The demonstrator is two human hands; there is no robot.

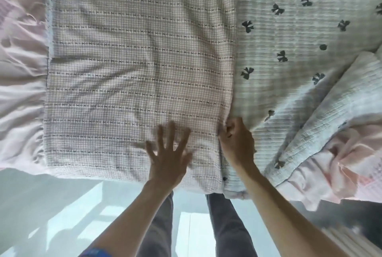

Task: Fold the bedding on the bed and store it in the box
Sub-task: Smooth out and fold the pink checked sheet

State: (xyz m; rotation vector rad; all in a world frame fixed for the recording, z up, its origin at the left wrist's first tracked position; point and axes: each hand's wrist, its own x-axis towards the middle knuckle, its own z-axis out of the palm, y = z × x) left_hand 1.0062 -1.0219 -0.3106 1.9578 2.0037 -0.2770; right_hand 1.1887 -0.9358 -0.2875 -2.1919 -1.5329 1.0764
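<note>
Head camera looks steeply down, close over the bed [24, 99].

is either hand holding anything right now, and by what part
The right hand grips the pink checked quilt at its right edge, near the front corner. The left hand lies flat on it, fingers spread, holding nothing.

The folded quilt [136, 70] shows a fine pink-and-white check crossed by white stripes dotted with small dark marks; the cover [289, 40] beside it is pale, ribbed, scattered with dark bows; pink ruffled fabric [20, 70] edges the bed; grey trousers [225, 225] stand over a pale glossy floor [51, 205].
</note>
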